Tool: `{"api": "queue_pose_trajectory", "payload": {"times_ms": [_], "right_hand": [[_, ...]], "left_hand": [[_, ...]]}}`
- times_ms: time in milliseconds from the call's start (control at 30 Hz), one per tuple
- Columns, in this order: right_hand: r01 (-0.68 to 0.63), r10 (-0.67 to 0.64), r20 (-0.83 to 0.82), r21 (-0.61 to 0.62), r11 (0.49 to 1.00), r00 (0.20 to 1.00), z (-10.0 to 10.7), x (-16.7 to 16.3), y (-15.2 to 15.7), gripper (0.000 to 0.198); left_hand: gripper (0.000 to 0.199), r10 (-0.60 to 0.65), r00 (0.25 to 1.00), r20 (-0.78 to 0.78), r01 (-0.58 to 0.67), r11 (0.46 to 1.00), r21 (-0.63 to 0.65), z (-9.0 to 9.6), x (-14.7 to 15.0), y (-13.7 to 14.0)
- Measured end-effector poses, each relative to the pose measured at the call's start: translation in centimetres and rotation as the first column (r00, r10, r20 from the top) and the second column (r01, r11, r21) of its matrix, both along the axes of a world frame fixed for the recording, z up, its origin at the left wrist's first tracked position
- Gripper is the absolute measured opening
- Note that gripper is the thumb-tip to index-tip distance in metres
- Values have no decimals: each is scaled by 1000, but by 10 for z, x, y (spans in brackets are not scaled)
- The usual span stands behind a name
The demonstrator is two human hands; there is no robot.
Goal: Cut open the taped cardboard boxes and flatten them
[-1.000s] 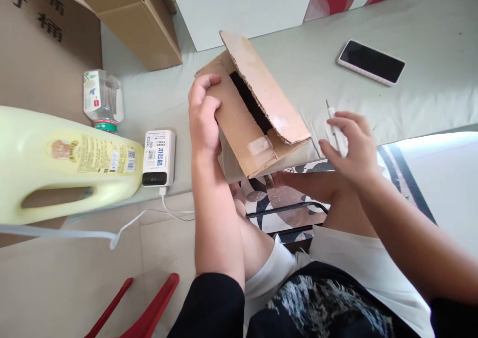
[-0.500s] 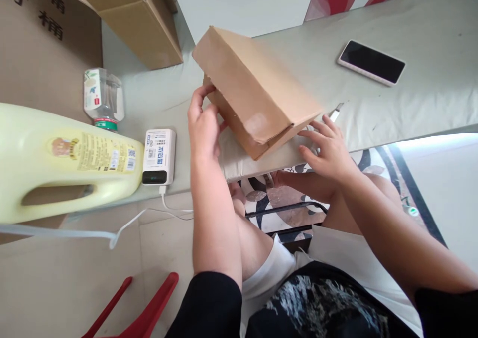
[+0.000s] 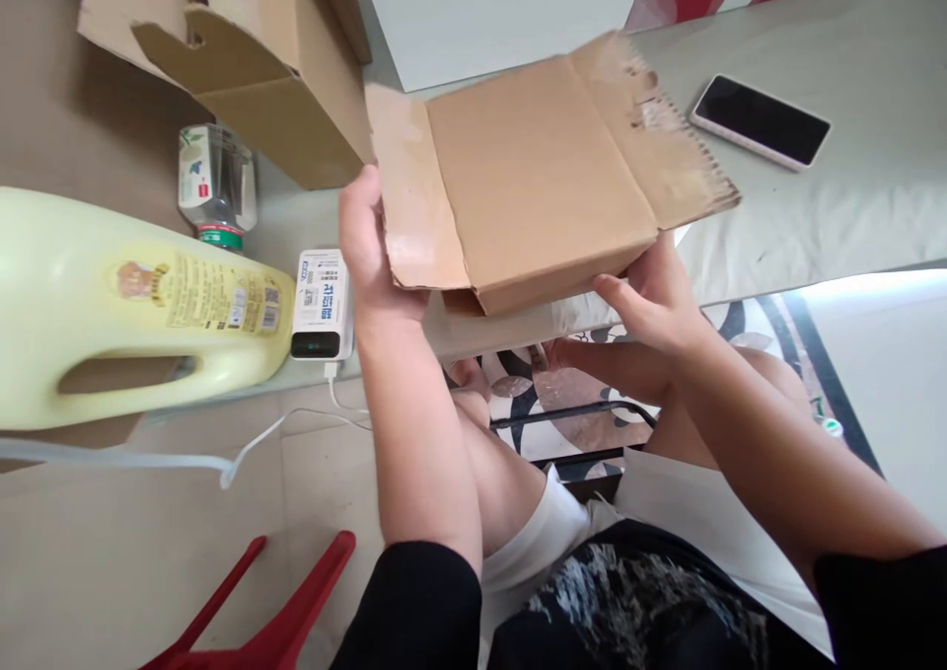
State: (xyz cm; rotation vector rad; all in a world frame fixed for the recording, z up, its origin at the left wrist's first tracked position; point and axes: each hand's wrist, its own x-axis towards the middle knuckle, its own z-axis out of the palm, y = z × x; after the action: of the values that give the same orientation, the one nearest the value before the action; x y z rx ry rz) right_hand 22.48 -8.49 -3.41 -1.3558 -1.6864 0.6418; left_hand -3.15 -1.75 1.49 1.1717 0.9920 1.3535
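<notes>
Head: L hand, R hand hold box (flaps out).

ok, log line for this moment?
left hand: holds cardboard box | right hand: holds box | flaps: spread | phone: right of box

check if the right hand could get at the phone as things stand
Probably, if the right hand lets go of the cardboard box; the phone lies uncovered to the right of its open flap.

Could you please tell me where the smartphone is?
In the head view, the smartphone lies at upper right on the pale cover, right of the held cardboard box.
</notes>
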Motion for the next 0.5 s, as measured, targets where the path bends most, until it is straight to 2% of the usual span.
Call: {"api": "queue_pose_trajectory", "payload": {"times_ms": [133, 300, 433, 500], "right_hand": [[29, -28, 29, -33, 999, 999, 8, 2, -6, 43], [184, -184, 5, -50, 982, 983, 19, 7, -16, 53], [294, -295, -28, -44, 955, 955, 18, 14, -20, 50], [314, -316, -26, -47, 948, 948, 16, 17, -22, 52]], "left_hand": [[66, -78, 993, -92, 72, 995, -69, -2, 7, -8], [61, -170, 985, 34, 173, 952, -254, -6, 10, -5], [54, -268, 963, 18, 261, 921, -289, -7, 8, -1], [52, -278, 959, -60, 254, 932, -259, -7, 8, 0]]}}
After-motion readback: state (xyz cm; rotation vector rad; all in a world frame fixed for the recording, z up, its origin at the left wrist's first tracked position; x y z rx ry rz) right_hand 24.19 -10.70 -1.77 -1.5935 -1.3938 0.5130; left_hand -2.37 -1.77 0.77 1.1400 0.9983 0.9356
